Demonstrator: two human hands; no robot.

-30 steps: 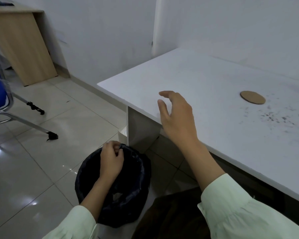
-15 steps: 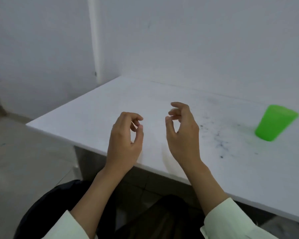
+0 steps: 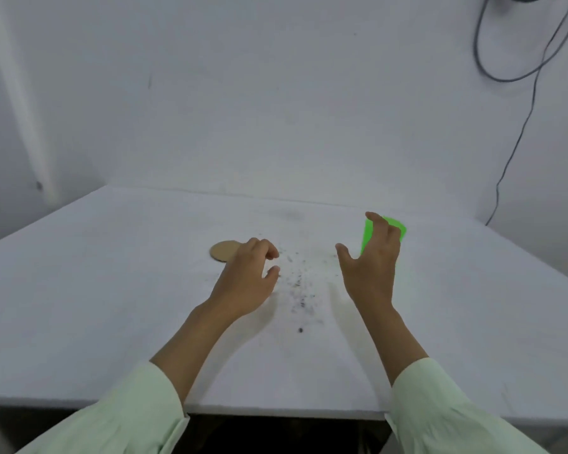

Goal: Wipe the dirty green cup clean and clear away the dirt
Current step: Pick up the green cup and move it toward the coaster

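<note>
A bright green cup (image 3: 394, 226) stands upside down on the white table (image 3: 112, 290), partly hidden behind my right hand (image 3: 371, 267). That hand is open, fingers spread, just in front of the cup; whether it touches the cup I cannot tell. Dark specks of dirt (image 3: 299, 283) lie scattered on the table between my hands. My left hand (image 3: 248, 280) hovers left of the dirt with its fingers loosely curled and nothing in them.
A round brown coaster (image 3: 223, 250) lies flat just behind my left hand. White walls close the back and left. A black cable (image 3: 518, 126) hangs down the wall at the right. The table's front edge runs close to my sleeves.
My view swung from the black bin on the floor up to the table. Both hands moved forward over the table; my right hand reached up to the green cup.
</note>
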